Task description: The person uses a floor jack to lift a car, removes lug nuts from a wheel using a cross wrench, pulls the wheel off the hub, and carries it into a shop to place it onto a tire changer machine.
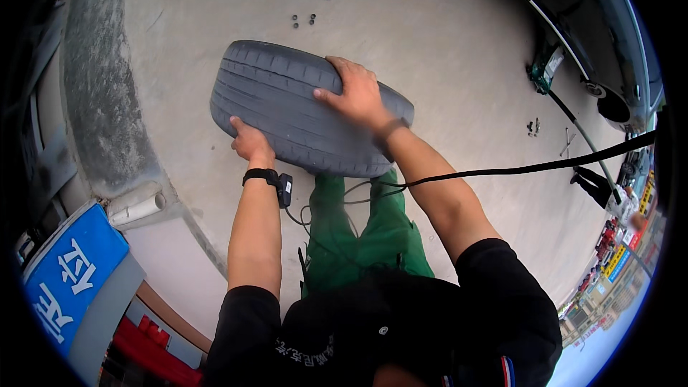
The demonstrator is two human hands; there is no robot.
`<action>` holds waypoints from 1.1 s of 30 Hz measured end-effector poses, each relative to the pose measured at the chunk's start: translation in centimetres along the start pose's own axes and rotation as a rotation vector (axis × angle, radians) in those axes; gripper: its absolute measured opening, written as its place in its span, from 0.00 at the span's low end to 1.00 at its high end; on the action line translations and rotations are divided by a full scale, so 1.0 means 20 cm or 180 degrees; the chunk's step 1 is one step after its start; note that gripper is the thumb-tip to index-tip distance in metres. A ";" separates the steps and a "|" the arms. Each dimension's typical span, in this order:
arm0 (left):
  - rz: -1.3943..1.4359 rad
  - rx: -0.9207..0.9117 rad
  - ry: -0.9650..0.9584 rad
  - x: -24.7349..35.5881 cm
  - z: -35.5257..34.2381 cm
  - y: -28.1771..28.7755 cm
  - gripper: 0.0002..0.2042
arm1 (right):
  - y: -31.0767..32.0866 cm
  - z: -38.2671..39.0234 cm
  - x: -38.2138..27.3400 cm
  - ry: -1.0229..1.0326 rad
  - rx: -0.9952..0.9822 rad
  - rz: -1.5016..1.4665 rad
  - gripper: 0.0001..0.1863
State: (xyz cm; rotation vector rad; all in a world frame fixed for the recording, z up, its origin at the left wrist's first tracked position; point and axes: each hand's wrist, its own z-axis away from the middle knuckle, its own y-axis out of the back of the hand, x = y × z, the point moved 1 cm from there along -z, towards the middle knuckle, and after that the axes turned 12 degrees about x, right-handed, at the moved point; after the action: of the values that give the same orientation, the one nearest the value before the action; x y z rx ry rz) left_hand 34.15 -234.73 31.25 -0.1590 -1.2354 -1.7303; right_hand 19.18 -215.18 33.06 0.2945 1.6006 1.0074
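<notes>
A worn black car tire [287, 104] stands upright on its tread in front of my legs, tilted in the picture, with its grooved tread facing me. My left hand [252, 143] grips its near left edge, thumb on the tread and the other fingers partly hidden. Across the right part of the tread lies my right hand [356, 94], its fingers reaching over the far edge and its thumb spread on the rubber. A small black device [284, 190] is strapped at my left wrist, with a thin cable hanging from it. The tire's sidewalls and wheel are mostly hidden.
Several small dark nuts [312, 20] lie on the concrete beyond the tire. At the right, a green jack [546, 68] with a long handle stands by a dark car [616, 36]. A cross wrench [568, 142] lies nearby. A blue sign [75, 272] stands at lower left.
</notes>
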 end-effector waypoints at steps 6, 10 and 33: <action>-0.0152 -0.0108 0.0080 0.14 -0.08 -0.03 0.44 | -0.06 -0.11 -0.11 -0.0017 0.0015 0.0324 0.43; -0.0354 0.0028 0.0006 0.14 -0.17 -0.06 0.44 | -0.08 -0.13 -0.16 0.0018 0.0088 0.0411 0.40; 0.0096 -0.0921 0.0269 0.53 -1.05 -0.26 0.33 | -0.07 -0.07 0.21 -0.0114 -0.0732 -0.0256 0.54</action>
State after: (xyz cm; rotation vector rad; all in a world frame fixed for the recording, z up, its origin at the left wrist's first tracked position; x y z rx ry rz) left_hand 33.02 -257.65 24.07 -0.2708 -0.9132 -1.8635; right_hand 17.12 -213.94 29.11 0.0897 1.4372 1.1058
